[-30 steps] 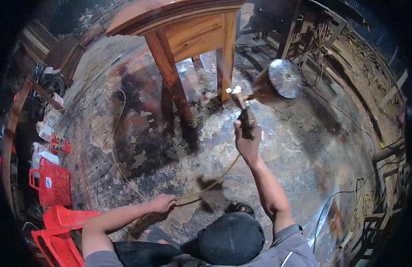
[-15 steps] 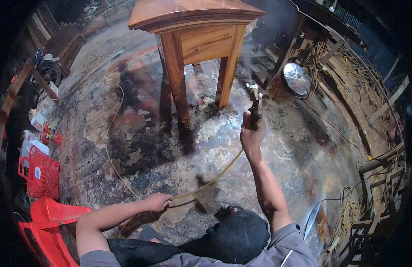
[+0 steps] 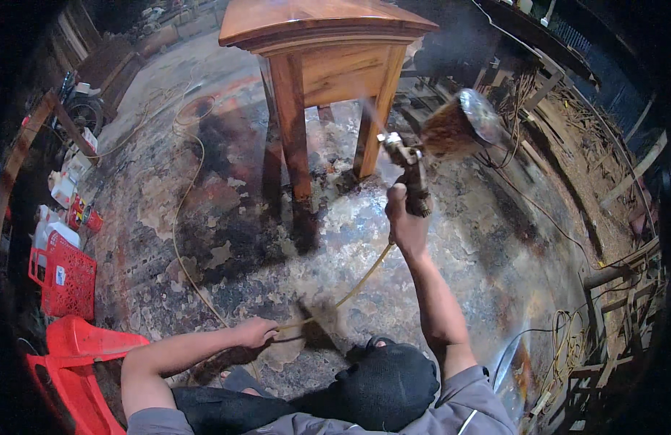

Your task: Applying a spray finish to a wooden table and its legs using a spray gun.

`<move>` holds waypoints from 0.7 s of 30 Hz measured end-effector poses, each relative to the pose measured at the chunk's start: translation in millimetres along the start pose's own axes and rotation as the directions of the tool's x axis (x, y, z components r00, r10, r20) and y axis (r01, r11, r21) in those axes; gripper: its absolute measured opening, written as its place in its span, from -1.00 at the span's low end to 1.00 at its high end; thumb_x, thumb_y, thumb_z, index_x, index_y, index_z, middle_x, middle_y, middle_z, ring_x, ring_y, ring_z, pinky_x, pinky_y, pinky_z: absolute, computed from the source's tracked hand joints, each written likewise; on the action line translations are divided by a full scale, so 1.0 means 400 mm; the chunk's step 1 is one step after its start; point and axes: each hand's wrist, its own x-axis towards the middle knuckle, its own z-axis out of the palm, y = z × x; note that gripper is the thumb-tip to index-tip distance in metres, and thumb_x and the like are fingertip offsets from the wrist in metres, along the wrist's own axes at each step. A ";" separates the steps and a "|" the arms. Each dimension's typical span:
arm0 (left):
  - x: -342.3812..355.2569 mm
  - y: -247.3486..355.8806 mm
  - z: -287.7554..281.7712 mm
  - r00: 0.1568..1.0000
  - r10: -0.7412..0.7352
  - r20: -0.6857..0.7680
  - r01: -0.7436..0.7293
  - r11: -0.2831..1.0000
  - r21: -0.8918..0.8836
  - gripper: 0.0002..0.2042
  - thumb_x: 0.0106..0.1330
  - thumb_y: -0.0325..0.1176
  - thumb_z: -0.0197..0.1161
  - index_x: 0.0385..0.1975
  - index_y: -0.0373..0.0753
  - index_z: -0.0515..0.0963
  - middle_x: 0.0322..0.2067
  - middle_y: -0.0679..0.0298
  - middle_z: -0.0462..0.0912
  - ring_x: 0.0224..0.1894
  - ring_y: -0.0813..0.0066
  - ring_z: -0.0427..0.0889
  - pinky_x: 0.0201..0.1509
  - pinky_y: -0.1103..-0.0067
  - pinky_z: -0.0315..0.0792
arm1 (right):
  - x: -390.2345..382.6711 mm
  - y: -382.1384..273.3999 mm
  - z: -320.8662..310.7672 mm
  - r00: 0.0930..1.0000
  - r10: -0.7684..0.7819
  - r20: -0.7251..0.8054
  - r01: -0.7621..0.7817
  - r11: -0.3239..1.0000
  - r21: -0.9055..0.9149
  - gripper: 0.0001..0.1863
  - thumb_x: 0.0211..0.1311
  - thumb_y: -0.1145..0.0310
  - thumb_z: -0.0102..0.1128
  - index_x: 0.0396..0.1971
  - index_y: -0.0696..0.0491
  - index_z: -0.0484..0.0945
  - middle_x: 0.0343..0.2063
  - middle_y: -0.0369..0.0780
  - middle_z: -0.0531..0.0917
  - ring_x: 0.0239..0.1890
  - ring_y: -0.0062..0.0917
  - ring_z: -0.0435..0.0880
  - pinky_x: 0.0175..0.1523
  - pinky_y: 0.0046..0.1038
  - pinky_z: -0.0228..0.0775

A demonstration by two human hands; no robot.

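My right hand (image 3: 408, 226) is closed around the handle of a metal spray gun (image 3: 406, 156). Fine mist leaves its nozzle toward the near right leg and front panel of a varnished wooden stand (image 3: 343, 72). A brown-stained paint cup (image 3: 451, 130) with a silvery end sits beside the gun and appears joined to it. Lower down, my left hand (image 3: 256, 332) grips a yellowish air hose (image 3: 364, 275), which runs up to my right hand. The stand has a moulded top and straight legs on the floor.
At the left are a red plastic chair (image 3: 78, 348), a red basket (image 3: 68, 279) and several white containers (image 3: 56, 228). More hose (image 3: 177, 217) loops across the stained floor (image 3: 256, 290). Wood scraps (image 3: 589, 152) and coiled cords (image 3: 564, 348) lie at the right.
The spray gun has swung so its nozzle points up and left toward the stand, and its cup has tilted up. My left hand still holds the hose, almost unmoved.
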 end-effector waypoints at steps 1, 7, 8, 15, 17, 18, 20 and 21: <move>-0.001 0.003 -0.003 1.000 -0.004 -0.015 0.004 1.000 -0.022 -0.70 0.46 -0.18 0.05 -0.05 -0.28 0.52 -0.21 -0.08 0.64 -0.12 -0.19 0.60 -0.07 0.05 0.46 | 0.008 0.011 -0.001 0.989 -0.112 -0.097 0.101 0.989 -0.106 -0.67 0.42 0.12 0.18 -0.45 0.05 0.46 -0.66 -0.43 0.39 -0.63 -0.75 0.30 -0.54 -0.60 0.10; 0.004 0.010 -0.012 0.998 -0.037 -0.051 0.037 0.999 0.011 -0.68 0.47 -0.13 0.05 -0.07 -0.27 0.52 -0.23 -0.10 0.64 -0.13 -0.18 0.61 -0.10 0.07 0.47 | 0.014 0.050 0.000 0.923 -0.340 -0.182 0.226 0.859 -0.459 -0.72 0.35 0.27 0.24 -0.09 0.15 0.51 -0.50 -0.10 0.57 -0.53 -0.36 0.53 -0.34 -0.39 0.41; 0.006 0.009 -0.009 0.998 -0.048 -0.032 0.049 0.998 0.026 -0.68 0.47 -0.13 0.05 -0.06 -0.27 0.52 -0.23 -0.10 0.64 -0.13 -0.18 0.61 -0.10 0.07 0.47 | 0.009 0.051 0.008 0.963 -0.236 -0.134 0.203 0.954 -0.220 -0.68 0.35 0.25 0.26 -0.06 0.15 0.52 -0.50 -0.10 0.59 -0.50 -0.41 0.56 -0.32 -0.41 0.43; 0.018 0.011 0.012 1.000 -0.032 0.001 0.032 0.999 0.012 -0.66 0.48 -0.13 0.05 0.01 -0.26 0.51 -0.23 -0.13 0.65 -0.14 -0.20 0.61 -0.09 0.06 0.47 | 0.010 0.034 0.008 0.953 0.015 0.302 -0.091 0.967 0.239 -0.69 0.39 0.13 0.20 -0.22 0.11 0.49 -0.54 -0.40 0.50 -0.58 -0.75 0.39 -0.49 -0.63 0.23; 0.019 0.020 0.006 1.000 -0.005 0.007 0.006 1.000 -0.008 -0.67 0.48 -0.14 0.05 0.02 -0.25 0.51 -0.22 -0.15 0.64 -0.14 -0.21 0.60 -0.09 0.06 0.46 | 0.029 0.049 0.008 0.990 -0.088 0.113 0.079 0.993 0.086 -0.74 0.36 0.21 0.23 -0.27 0.12 0.50 -0.55 -0.38 0.51 -0.60 -0.73 0.44 -0.51 -0.60 0.26; 0.018 0.027 0.002 1.000 -0.005 -0.031 0.004 0.999 -0.041 -0.69 0.46 -0.15 0.06 -0.01 -0.25 0.51 -0.21 -0.13 0.64 -0.12 -0.22 0.60 -0.07 0.06 0.46 | 0.041 0.060 0.006 0.998 -0.068 0.007 0.068 0.997 0.029 -0.76 0.37 0.23 0.23 -0.30 0.11 0.51 -0.56 -0.39 0.51 -0.60 -0.75 0.43 -0.51 -0.60 0.25; 0.015 0.042 -0.005 0.993 0.005 -0.115 -0.017 0.994 -0.104 -0.73 0.44 -0.18 0.09 -0.06 -0.24 0.51 -0.20 -0.10 0.65 -0.10 -0.22 0.59 -0.04 0.07 0.46 | 0.069 0.086 0.002 0.985 -0.036 -0.166 0.029 0.999 -0.044 -0.75 0.37 0.28 0.26 -0.36 0.16 0.51 -0.64 -0.38 0.49 -0.57 -0.74 0.41 -0.48 -0.59 0.23; 0.017 0.047 -0.010 0.993 -0.038 -0.111 0.026 0.993 -0.111 -0.73 0.44 -0.18 0.08 -0.07 -0.24 0.51 -0.22 -0.10 0.65 -0.10 -0.21 0.59 -0.05 0.07 0.46 | 0.084 0.099 0.002 0.945 -0.157 -0.288 0.108 0.978 -0.181 -0.80 0.38 0.34 0.23 -0.35 0.16 0.49 -0.60 -0.32 0.51 -0.55 -0.67 0.43 -0.45 -0.52 0.28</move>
